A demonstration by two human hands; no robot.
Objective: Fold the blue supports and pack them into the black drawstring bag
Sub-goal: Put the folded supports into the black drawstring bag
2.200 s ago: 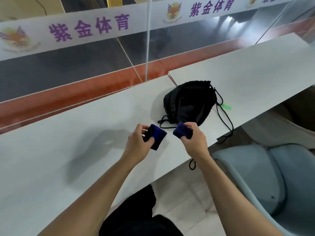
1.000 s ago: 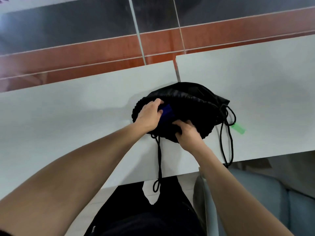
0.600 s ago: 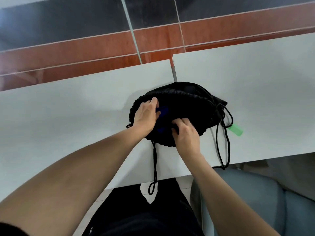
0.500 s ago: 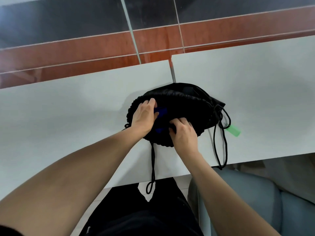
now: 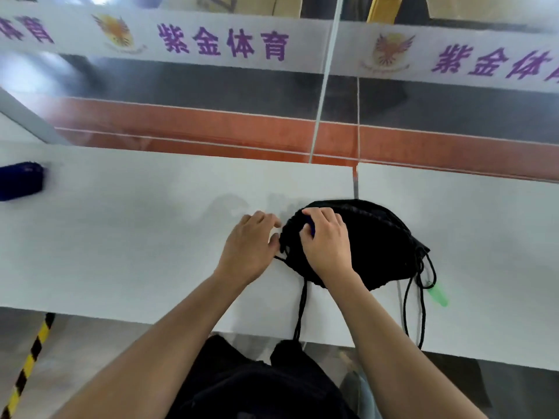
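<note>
The right hand (image 5: 328,243) presses a blue support (image 5: 311,229) into the black bag (image 5: 375,246) on the white table (image 5: 121,237), while the left hand (image 5: 249,246) hovers loosely open beside it, and 1 more support (image 5: 19,181) lies far left.

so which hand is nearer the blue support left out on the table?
Left. The left hand is beside the bag, toward the blue support; the right hand is on the bag.

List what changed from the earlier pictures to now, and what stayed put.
The left hand has come off the black drawstring bag and now lies open beside it. The right hand has shifted to the bag's left rim, pressing a blue support in. Another blue support shows far left. The bag stayed on the table.
</note>
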